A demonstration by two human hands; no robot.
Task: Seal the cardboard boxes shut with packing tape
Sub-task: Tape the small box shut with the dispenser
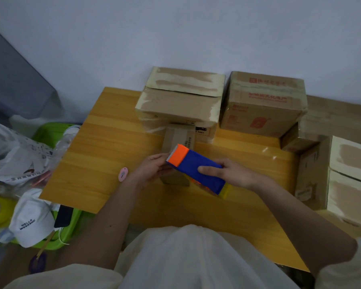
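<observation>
A: From the head view, your right hand (236, 174) grips the blue and orange dispenser (196, 170) round its body, thumb on top. Your left hand (154, 167) pinches at its toothed orange end, probably hunting the tape's free end.

B: How do you do that well?

A: Peel enough tape to reach past the seam, keep it flat, and keep your fingers off the teeth.

B: And the box?

A: The small box (178, 138) lies on the worktop (113, 147) right under and behind your hands, mostly hidden. Taped boxes (181, 101) stand beyond it, by the wall.
</observation>
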